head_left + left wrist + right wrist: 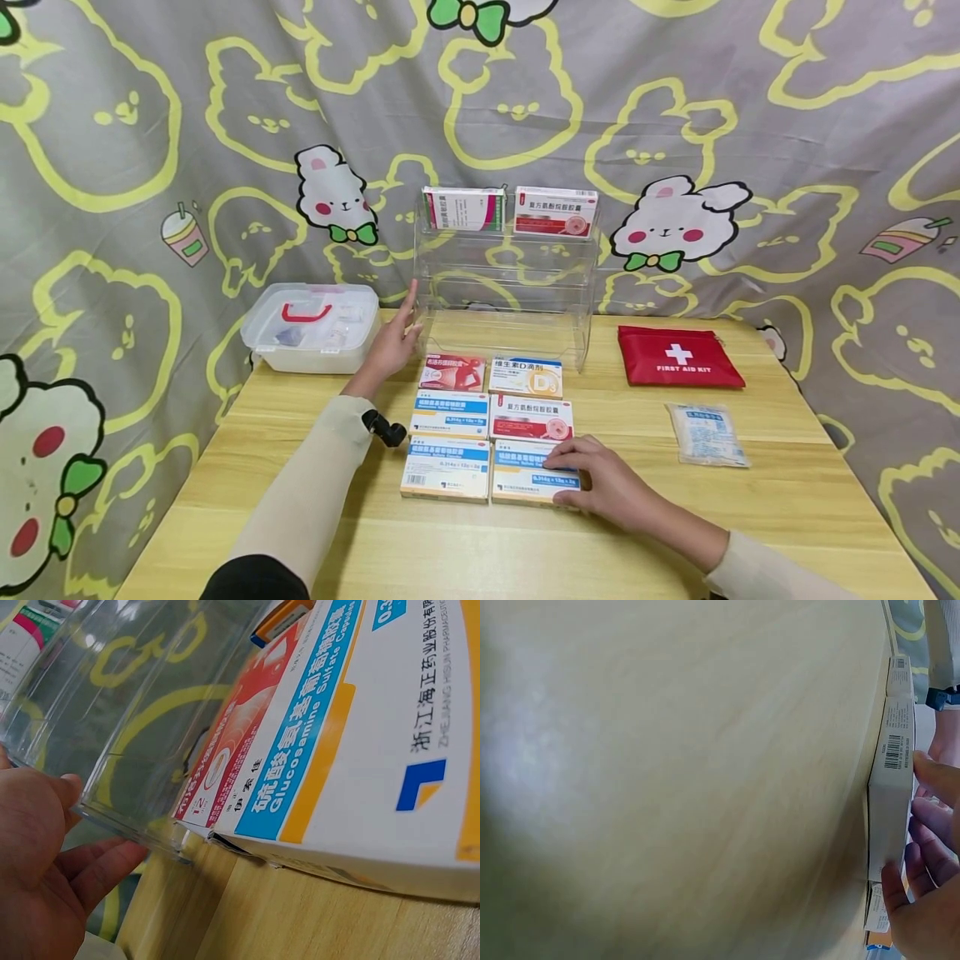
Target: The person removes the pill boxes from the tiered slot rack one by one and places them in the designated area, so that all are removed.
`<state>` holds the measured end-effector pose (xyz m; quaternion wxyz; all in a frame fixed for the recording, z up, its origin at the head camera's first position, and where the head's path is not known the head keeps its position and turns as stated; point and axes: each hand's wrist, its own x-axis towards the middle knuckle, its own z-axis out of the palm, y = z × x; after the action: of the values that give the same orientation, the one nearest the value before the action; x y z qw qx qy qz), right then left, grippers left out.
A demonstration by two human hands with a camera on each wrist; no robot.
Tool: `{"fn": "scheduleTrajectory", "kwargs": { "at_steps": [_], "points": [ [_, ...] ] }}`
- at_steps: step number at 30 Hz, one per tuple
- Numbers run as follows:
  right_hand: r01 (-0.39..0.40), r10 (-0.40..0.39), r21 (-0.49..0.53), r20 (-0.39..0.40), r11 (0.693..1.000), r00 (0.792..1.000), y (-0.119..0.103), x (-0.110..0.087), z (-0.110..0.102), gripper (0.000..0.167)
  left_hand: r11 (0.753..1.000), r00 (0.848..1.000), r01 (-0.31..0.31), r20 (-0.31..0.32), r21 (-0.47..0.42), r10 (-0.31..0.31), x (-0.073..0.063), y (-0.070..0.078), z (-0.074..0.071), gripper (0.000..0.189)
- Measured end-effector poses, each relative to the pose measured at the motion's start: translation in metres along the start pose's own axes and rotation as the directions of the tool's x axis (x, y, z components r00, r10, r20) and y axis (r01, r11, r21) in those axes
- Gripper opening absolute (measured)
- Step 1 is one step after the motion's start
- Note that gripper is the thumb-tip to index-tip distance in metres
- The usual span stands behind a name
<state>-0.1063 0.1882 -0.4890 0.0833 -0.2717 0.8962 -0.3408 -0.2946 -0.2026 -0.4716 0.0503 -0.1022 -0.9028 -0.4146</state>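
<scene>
In the head view my left hand (390, 350) is at the left side of a clear tiered display rack (510, 329), index finger extended up along it. The left wrist view shows the fingers touching the rack's side edge. My right hand (600, 483) holds the right end of the front-right blue-and-white glucosamine box (517, 483), its fingers bent over the box, which lies flat on the table. Beside it lies another glucosamine box (446, 471). Behind are a third glucosamine box (450, 414), a red-and-white capsule box (528, 418), a red box (452, 373) and a vitamin D box (525, 377).
Two medicine boxes, one green-and-magenta (463, 210) and one red-and-white (557, 213), stand on the rack's top tier. A lidded plastic case (315, 354) is at the left. A red first aid kit pouch (678, 358) and a white packet (708, 436) lie at the right. A patterned curtain (660, 50) hangs behind.
</scene>
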Motion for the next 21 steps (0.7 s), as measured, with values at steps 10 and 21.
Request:
{"fn": "scheduleTrajectory", "kwargs": {
  "at_steps": [10,21],
  "points": [
    [-0.016,0.016,0.020,0.014,1.000,1.000,0.0021,0.0017,-0.0001,0.038,1.000,1.000,0.004,0.001,0.003,-0.004,0.0003,-0.0007,-0.0002,0.091],
    [-0.001,0.001,0.022,0.011,1.000,1.000,-0.0016,0.0035,-0.0048,0.035,1.000,1.000,-0.010,-0.004,0.009,0.010,0.0001,-0.0010,-0.0001,0.093]
  ]
}}
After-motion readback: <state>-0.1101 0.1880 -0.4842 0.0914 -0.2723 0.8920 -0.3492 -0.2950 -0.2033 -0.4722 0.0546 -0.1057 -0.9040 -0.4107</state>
